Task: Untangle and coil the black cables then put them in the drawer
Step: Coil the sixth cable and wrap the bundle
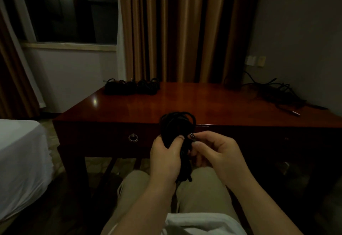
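The looped, thin black cable bundle [177,123] at six o'clock ends in a black plug with a silvery band [192,136]. The glossy reddish-brown wooden desk [185,101] carries black coiled cables [131,86] at eleven o'clock and black tangled cables [277,92] at two. Vertically pleated tan fabric curtains [175,27] hang at twelve; a white bedsheet [20,157] lies at nine.

Brown curtains [177,29] hang behind the desk, a white-sheeted bed [20,160] at left.

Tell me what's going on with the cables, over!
Left hand grips the coiled black cable. Right hand pinches its plug end. Drawer shut, loose cables waiting on the desk. Nothing in the way.
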A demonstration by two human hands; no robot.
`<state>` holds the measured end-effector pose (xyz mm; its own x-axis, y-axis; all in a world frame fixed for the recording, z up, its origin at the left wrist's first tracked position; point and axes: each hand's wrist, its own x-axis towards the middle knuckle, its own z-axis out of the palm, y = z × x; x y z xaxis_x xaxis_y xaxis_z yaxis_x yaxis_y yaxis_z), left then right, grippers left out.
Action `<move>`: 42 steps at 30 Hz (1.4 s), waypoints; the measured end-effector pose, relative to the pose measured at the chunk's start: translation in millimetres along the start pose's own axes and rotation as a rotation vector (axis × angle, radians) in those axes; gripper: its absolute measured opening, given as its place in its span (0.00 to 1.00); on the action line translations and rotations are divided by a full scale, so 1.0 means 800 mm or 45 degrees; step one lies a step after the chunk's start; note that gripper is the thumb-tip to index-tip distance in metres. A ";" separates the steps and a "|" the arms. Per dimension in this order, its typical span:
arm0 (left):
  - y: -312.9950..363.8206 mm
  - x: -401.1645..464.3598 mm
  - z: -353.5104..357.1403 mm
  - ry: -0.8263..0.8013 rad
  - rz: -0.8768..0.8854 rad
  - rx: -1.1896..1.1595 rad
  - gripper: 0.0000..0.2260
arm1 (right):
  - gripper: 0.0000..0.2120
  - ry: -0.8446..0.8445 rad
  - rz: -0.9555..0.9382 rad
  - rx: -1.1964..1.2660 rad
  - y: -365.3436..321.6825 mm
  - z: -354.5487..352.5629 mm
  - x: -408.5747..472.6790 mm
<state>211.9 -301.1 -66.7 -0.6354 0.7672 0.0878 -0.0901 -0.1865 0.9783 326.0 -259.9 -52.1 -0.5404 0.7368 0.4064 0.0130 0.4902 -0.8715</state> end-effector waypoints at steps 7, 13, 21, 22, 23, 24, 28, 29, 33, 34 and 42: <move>-0.002 0.000 0.001 0.099 0.163 0.012 0.09 | 0.04 -0.036 0.113 -0.015 0.009 0.009 0.023; -0.007 -0.004 -0.006 0.008 0.363 0.038 0.16 | 0.14 -0.189 0.631 0.621 0.020 0.011 0.035; -0.010 -0.003 -0.015 -0.155 0.175 -0.226 0.16 | 0.23 -0.169 0.565 0.872 0.029 0.029 0.029; -0.009 -0.003 -0.015 -0.170 0.168 -0.252 0.15 | 0.21 -0.159 0.568 0.884 0.027 0.031 0.028; -0.007 -0.003 -0.016 -0.182 0.173 -0.269 0.15 | 0.18 -0.141 0.581 0.906 0.026 0.033 0.029; -0.007 -0.002 -0.016 -0.194 0.175 -0.286 0.16 | 0.15 -0.115 0.597 0.935 0.023 0.035 0.029; -0.010 -0.001 -0.016 -0.271 0.137 -0.352 0.17 | 0.09 0.036 0.622 0.987 0.017 0.038 0.030; -0.012 -0.001 -0.016 -0.289 0.119 -0.353 0.18 | 0.09 0.057 0.615 0.974 0.017 0.038 0.031; -0.022 0.006 -0.023 -0.403 0.087 -0.286 0.20 | 0.11 0.078 0.684 0.942 0.018 0.037 0.031; -0.023 0.008 -0.027 -0.469 0.089 -0.245 0.22 | 0.13 0.052 0.724 0.950 0.018 0.034 0.030; -0.024 0.019 -0.046 -0.825 -0.053 -0.291 0.17 | 0.10 -0.142 0.755 0.828 0.023 0.008 0.024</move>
<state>175.9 -308.4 -91.0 -0.0471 0.9755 0.2149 -0.3090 -0.2188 0.9255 310.4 -240.0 -62.4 -0.6758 0.7193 -0.1610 -0.1456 -0.3443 -0.9275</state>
